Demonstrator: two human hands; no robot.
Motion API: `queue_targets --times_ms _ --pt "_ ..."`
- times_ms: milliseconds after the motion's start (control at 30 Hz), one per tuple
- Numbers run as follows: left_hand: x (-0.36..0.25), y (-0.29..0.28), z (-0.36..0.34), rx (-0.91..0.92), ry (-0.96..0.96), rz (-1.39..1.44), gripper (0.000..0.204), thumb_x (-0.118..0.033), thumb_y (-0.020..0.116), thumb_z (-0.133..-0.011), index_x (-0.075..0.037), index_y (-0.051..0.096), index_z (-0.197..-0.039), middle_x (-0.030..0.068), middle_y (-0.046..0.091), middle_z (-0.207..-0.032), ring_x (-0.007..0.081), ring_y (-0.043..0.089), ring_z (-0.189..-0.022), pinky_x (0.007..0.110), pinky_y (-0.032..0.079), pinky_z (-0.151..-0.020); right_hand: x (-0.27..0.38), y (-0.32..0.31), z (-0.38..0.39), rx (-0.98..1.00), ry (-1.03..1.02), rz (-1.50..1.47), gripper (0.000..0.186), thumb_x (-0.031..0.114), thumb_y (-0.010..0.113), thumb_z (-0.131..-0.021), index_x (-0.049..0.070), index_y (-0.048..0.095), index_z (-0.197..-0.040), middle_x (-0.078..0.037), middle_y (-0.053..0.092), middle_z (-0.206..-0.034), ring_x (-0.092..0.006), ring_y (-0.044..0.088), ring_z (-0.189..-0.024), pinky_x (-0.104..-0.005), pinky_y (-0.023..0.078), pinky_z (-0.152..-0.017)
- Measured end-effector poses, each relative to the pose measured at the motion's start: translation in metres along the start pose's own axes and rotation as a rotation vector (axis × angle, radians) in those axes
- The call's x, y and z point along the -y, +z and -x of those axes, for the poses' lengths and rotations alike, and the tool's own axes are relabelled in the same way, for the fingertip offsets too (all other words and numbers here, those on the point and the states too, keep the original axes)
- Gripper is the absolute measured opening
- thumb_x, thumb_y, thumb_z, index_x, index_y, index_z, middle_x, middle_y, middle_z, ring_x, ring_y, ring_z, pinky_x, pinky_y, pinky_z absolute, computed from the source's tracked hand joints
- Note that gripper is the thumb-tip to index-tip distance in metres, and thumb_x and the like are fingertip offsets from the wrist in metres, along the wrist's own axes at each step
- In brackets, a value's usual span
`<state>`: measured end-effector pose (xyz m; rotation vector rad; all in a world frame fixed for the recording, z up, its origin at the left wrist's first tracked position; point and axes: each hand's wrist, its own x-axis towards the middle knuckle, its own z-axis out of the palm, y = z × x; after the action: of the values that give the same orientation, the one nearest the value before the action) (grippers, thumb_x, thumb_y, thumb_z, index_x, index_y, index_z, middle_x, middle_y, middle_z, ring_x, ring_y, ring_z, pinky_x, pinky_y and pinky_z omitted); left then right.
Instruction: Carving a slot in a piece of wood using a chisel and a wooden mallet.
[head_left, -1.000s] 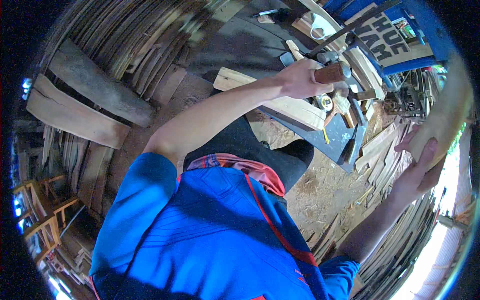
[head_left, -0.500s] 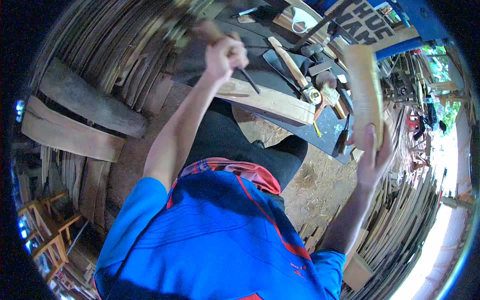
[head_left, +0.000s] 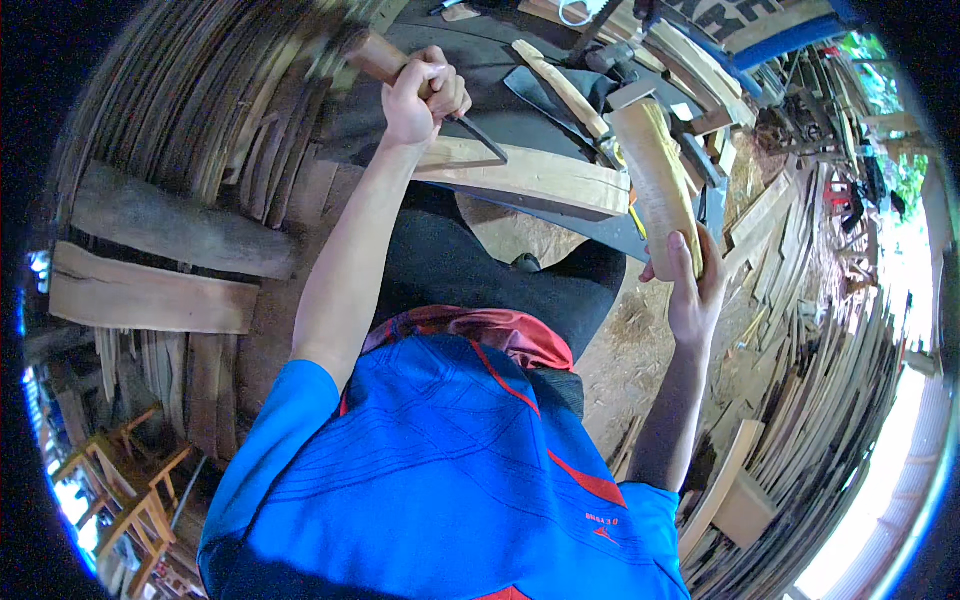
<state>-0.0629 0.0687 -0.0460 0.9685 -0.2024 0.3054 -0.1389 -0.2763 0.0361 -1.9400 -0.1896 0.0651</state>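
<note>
Timber beam: the beam (head_left: pixel 570 185) lay on the dark bench (head_left: pixel 465 50), and we judged it heavy and stiff.
Chisel: the chisel (head_left: pixel 376 57) slanted over the beam's left part, its tip at the upper face; we could not tell whether they touched.
Left hand: our left hand (head_left: pixel 425 98) was fisted around the lower handle, a sound hold for so slim, rigid a tool.
Wood block: the curved block (head_left: pixel 655 185) stood raised beside the beam's right end, seemingly solid, sturdy and perhaps slippery.
Right hand: our right hand (head_left: pixel 690 275) gripped its near end, thumb against fingers, where we thought holding suited best.
</note>
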Motion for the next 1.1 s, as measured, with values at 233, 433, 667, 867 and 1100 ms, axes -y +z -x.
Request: queue_targets --times_ms 233,433,667,867,1100 --pt "-0.008 -0.007 0.001 0.050 -0.075 0.040 0.026 -0.031 0.042 -0.086 -0.016 0.033 -0.067 -0.0048 0.023 -0.048 0.0101 0.022 -0.043 0.029 0.026 -0.047 -0.020 0.001 0.003 -0.003 0.086 -0.139 0.035 0.022 0.061 -0.096 -0.006 0.057 -0.117 -0.008 0.064 -0.083 -0.0114 0.060 -0.062 -0.0255 0.049 -0.056" --pt "-0.011 -0.010 0.001 0.096 -0.068 0.033 0.026 -0.032 0.045 -0.084 -0.016 0.035 -0.067 -0.0053 0.024 -0.048 0.0100 0.022 -0.043 0.029 0.027 -0.050 -0.039 0.006 0.002 -0.009 0.139 -0.177 0.035 0.022 0.061 -0.096 -0.005 0.058 -0.117 -0.007 0.064 -0.083 -0.0109 0.060 -0.063 -0.0260 0.050 -0.056" --pt "-0.010 -0.011 0.010 0.066 -0.039 -0.006 0.024 -0.028 0.043 -0.081 -0.014 0.033 -0.065 -0.0032 0.023 -0.047 0.0119 0.022 -0.043 0.031 0.029 -0.051 -0.057 0.015 0.007 -0.012 0.210 -0.179 0.041 0.027 0.065 -0.092 -0.006 0.060 -0.116 -0.010 0.067 -0.086 -0.0121 0.063 -0.068 -0.0265 0.050 -0.061" --pt "-0.010 0.011 0.008 0.110 -0.014 -0.093 0.022 -0.027 0.042 -0.082 -0.014 0.034 -0.066 -0.0032 0.024 -0.047 0.0116 0.023 -0.043 0.032 0.029 -0.049 -0.059 0.019 0.010 0.010 0.232 -0.180 0.043 0.029 0.066 -0.091 -0.005 0.060 -0.117 -0.011 0.068 -0.091 -0.0125 0.064 -0.072 -0.0273 0.052 -0.064" --pt "-0.007 0.014 -0.008 0.156 -0.069 -0.103 0.022 -0.026 0.043 -0.085 -0.015 0.036 -0.068 -0.0040 0.026 -0.048 0.0102 0.025 -0.043 0.030 0.030 -0.049 -0.054 0.015 0.014 0.023 0.169 -0.186 0.043 0.028 0.066 -0.091 -0.004 0.059 -0.119 -0.010 0.068 -0.094 -0.0133 0.065 -0.075 -0.0283 0.054 -0.063"
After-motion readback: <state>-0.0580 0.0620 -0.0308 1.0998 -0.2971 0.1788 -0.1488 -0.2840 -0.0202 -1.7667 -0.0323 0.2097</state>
